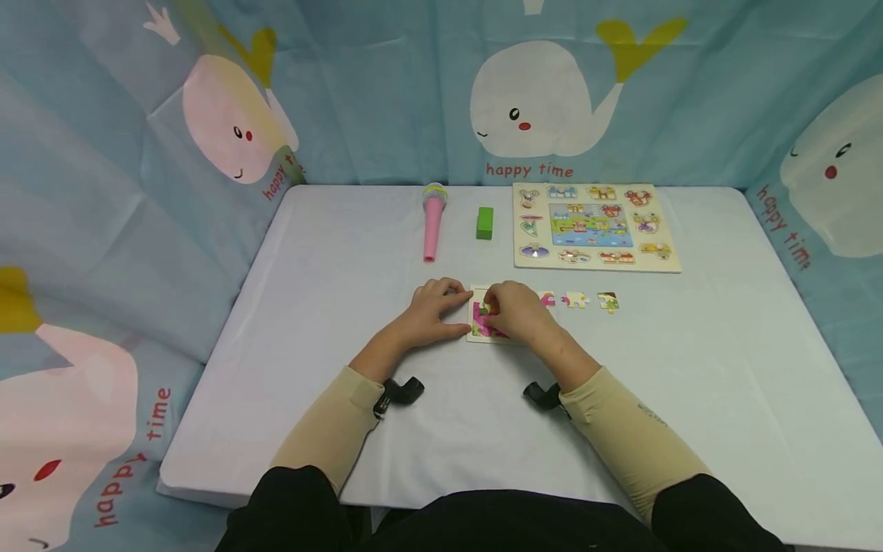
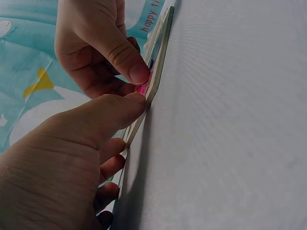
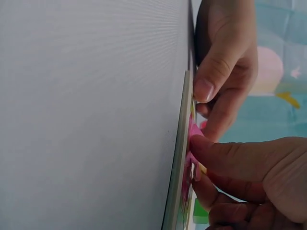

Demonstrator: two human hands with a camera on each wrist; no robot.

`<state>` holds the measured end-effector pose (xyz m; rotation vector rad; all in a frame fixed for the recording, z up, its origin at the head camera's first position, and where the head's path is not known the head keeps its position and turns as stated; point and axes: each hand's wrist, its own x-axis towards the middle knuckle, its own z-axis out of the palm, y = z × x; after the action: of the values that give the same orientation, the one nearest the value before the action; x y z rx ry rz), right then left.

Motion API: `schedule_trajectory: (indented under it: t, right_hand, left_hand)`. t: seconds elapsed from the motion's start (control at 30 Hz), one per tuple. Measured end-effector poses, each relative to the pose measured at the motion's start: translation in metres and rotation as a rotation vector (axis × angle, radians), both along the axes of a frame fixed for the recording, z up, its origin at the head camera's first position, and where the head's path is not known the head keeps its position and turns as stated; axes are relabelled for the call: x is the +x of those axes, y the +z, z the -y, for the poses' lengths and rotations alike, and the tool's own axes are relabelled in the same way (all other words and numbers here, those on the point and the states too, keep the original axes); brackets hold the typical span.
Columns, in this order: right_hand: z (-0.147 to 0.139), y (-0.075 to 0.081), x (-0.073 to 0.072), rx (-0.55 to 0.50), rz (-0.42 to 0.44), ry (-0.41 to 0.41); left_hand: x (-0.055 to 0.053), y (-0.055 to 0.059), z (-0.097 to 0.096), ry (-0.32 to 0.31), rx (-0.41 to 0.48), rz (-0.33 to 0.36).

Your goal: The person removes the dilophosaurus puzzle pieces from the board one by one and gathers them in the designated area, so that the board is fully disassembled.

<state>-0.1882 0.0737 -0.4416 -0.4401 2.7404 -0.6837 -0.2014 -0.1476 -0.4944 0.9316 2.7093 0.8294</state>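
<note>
A small jigsaw puzzle board (image 1: 491, 340) with a pale rim and a pink and green picture lies flat on the table, its right part hidden under my right hand (image 1: 522, 310). Between thumb and fingers, that hand pinches a pink puzzle piece (image 3: 195, 130), tilted up off the board in the right wrist view. My left hand (image 1: 429, 313) rests at the board's left side, its thumb at the near corner and its forefinger farther up that edge. To the right lie several loose pieces, among them a pink and yellow one (image 1: 575, 300) and a green-brown one (image 1: 608, 301).
Farther back lie a pink toy microphone (image 1: 431, 226), a green block (image 1: 485, 223) and a large wooden picture puzzle board (image 1: 597, 263). A white cloth covers the table (image 1: 331, 307). Blue curtains (image 1: 386, 100) with whales hang at the back and sides.
</note>
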Motion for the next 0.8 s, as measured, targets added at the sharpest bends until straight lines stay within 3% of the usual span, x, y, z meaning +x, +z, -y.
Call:
schedule_trajectory:
  t: [0.53,0.8]
  right_hand:
    - [-0.002,0.002,0.001,-0.032,-0.002,-0.011]
    - [-0.01,0.017,0.006,-0.08,-0.004,-0.024]
  left_hand:
    - [0.001,0.0,-0.001,0.004,0.01,-0.005]
    - [0.0,0.0,0.0,0.002,0.009,-0.013]
